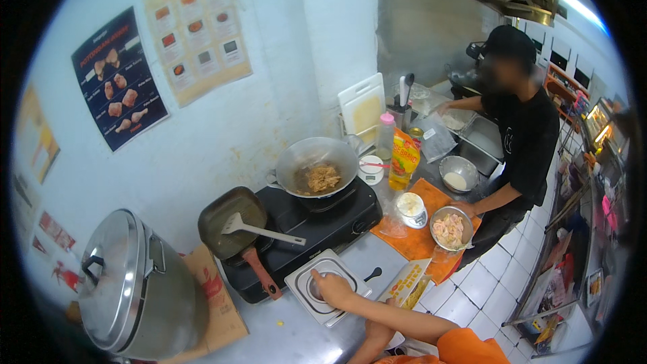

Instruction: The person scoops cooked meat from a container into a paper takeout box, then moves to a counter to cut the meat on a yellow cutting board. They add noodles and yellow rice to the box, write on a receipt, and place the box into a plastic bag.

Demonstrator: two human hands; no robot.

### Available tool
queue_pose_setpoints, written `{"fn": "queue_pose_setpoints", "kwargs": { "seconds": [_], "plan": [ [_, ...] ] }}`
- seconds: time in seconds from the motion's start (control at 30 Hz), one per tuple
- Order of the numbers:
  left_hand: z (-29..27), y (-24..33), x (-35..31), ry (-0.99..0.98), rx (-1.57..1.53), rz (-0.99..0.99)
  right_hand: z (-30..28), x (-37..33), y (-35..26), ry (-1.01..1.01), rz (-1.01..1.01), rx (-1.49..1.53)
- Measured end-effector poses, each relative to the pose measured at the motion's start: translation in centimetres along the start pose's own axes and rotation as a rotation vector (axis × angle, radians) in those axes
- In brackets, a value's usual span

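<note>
My right hand (pixel 331 290) reaches across from the lower right, its fingers closed at the round recess of a square steel container lid (pixel 306 271) on the counter. A black spoon handle (pixel 373 274) sticks out beside this lid. My left forearm (pixel 374 338) passes beneath the right one, and its hand is almost wholly hidden there. Near that crossing lies a pale board with yellow markings (pixel 406 280). Behind the lid, a square pan (pixel 232 219) with a brown handle and a white spatula (pixel 263 230) rests on the black stove (pixel 317 229).
A wok (pixel 317 152) with brown food stands on the stove's far burner. At left is a large lidded pot (pixel 168 303). A co-worker in black (pixel 522 128) holds a bowl of raw meat (pixel 450 229) over an orange mat (pixel 424 195), near an oil pouch (pixel 403 158).
</note>
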State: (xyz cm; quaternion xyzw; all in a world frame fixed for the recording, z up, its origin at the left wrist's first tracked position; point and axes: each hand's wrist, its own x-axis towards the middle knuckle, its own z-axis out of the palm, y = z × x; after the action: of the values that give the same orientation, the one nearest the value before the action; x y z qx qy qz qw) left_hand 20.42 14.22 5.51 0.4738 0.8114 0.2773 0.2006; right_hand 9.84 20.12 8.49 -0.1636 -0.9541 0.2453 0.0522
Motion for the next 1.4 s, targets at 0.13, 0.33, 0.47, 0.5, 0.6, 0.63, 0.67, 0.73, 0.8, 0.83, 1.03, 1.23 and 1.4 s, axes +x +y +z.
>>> {"fn": "queue_pose_setpoints", "kwargs": {
  "seconds": [0.13,0.33,0.47,0.5,0.6,0.63,0.67,0.73,0.8,0.83,1.03,1.23,1.4],
  "plan": [
    [2.5,-1.7,-1.3,0.193,-0.188,-0.014,3.5,-0.1,1.5,0.029,0.019,0.089],
    [3.7,-4.8,-3.2,-0.1,0.019,0.07,4.7,-0.8,1.1,0.079,0.062,0.103],
    [5.0,-3.9,-0.9,-0.165,-0.147,-0.163,2.3,-2.4,-0.9,0.164,0.133,0.106],
    [5.9,-3.5,-0.4,-0.208,-0.249,-0.479,1.3,-3.7,-1.2,0.23,0.088,0.071],
    [8.7,-4.2,1.7,-0.027,-0.142,-0.521,-2.0,-9.1,-0.1,0.467,-0.149,0.308],
    [9.6,-4.8,1.7,-0.009,-0.222,-0.4,-3.1,-11.4,0.9,0.46,-0.145,0.386],
    [10.2,-5.6,1.7,0.031,-0.32,-0.245,-4.2,-14.2,2.2,0.529,-0.122,0.389],
    [11.1,-6.8,1.6,0.107,-0.525,0.063,-6.0,-21.2,5.7,0.61,-0.057,0.421],
    [11.6,-6.9,1.8,0.104,-0.488,-0.105,-7.3,-28.8,10.1,0.787,0.088,0.403],
    [11.8,-6.6,2.0,0.089,-0.352,-0.374,-7.5,-33.5,11.9,0.781,0.272,0.414],
    [14.3,-4.9,0.5,0.182,-0.313,-0.527,-4.2,-63.1,18.4,1.075,0.945,0.329],
    [16.6,-3.5,-2.7,0.302,-1.31,-0.48,-0.4,-80.9,20.1,1.219,1.309,0.375],
    [18.0,6.8,-7.4,0.051,-1.252,-0.164,-1.1,-84.4,25.6,1.233,1.229,0.453]
  ]
}}
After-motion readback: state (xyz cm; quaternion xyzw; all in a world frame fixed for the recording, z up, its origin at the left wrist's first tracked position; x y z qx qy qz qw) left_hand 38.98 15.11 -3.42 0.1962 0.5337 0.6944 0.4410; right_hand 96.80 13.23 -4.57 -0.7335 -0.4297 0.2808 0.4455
